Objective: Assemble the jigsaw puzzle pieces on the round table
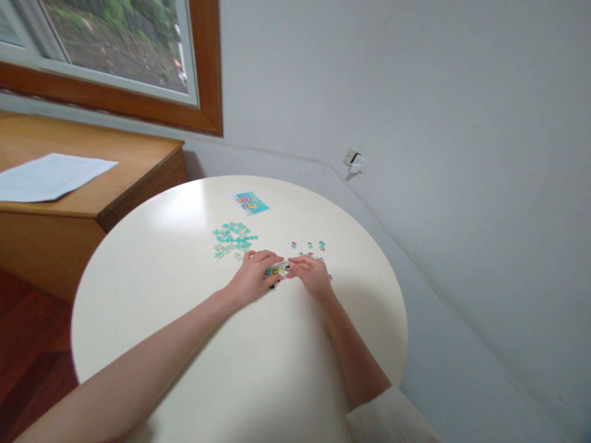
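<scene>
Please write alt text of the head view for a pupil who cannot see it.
A person's left hand and right hand are close together over small jigsaw pieces on a round white table. Beyond them lie a cluster of mostly turquoise pieces and a colourful picture card; a window is at upper left.

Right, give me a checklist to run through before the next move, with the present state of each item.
1. Left hand at the colourful pieces, thumb and fingers on either side: ok.
2. Right hand gripping a piece securely: cannot tell, too small at the fingertips.
3. Picture card picture side up, uncovered: ok.
4. Teal pieces gathered in one group: ok.
5. Scattered pieces around the right hand fully visible: not ok, the hand partly blocks them.
</scene>
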{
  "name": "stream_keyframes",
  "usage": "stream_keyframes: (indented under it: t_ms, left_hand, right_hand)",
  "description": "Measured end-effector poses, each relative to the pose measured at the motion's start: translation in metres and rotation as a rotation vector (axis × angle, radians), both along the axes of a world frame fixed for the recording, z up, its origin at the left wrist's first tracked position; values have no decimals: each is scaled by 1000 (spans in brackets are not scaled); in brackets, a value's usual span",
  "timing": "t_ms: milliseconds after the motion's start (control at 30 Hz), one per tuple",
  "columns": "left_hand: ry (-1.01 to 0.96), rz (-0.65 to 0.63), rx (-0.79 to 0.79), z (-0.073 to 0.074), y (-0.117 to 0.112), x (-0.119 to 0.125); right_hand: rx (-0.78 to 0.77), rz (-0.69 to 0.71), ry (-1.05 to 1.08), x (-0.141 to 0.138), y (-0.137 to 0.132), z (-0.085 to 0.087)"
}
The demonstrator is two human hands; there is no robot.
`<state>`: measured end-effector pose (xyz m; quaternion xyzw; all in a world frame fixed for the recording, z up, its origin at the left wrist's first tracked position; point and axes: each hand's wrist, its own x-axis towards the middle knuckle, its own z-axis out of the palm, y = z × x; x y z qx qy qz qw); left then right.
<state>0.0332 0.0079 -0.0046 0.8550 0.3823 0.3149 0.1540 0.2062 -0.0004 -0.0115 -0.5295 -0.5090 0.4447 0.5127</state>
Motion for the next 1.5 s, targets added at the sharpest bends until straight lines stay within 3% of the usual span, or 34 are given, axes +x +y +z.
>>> stream_keyframes:
  t_ms: [567, 1500]
  left_hand:
    - [-20, -17, -13, 8, -4, 1]
    - [-50, 8, -40, 12, -6, 1]
  right_hand:
    - [-21, 139, -55, -4, -5, 6]
    - [16, 105, -34, -5, -2, 2]
